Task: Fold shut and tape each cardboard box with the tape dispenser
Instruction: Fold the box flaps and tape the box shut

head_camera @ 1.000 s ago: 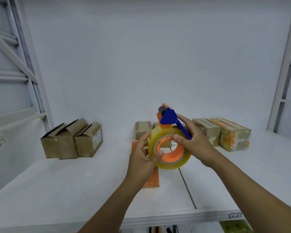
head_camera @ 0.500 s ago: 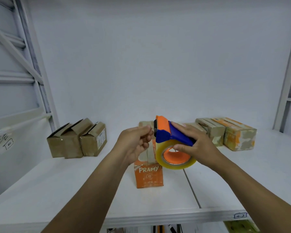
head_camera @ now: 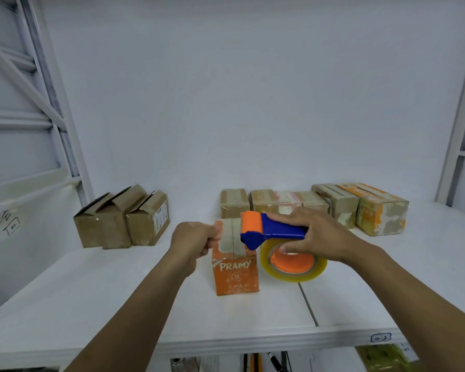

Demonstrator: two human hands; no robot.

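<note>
Holding the tape dispenser (head_camera: 277, 232) in the middle of the frame, my right hand (head_camera: 314, 237) wraps its fingers round the blue handle. My left hand (head_camera: 193, 240) has curled fingers pinching the top left edge of the orange box (head_camera: 236, 277) on the white shelf (head_camera: 91, 291)

The tape dispenser (head_camera: 273, 232) covers the orange box's (head_camera: 236, 277) top right edge; what the left hand's (head_camera: 195, 238) fingers (head_camera: 212, 241) hold is hidden.

A single head-worn wide-angle camera looks forward and slightly down over the white shelf (head_camera: 91, 291) toward the back wall (head_camera: 253, 103). It is close enough that the left hand (head_camera: 192, 241) and right hand (head_camera: 314, 237) sit mid-frame.
</note>
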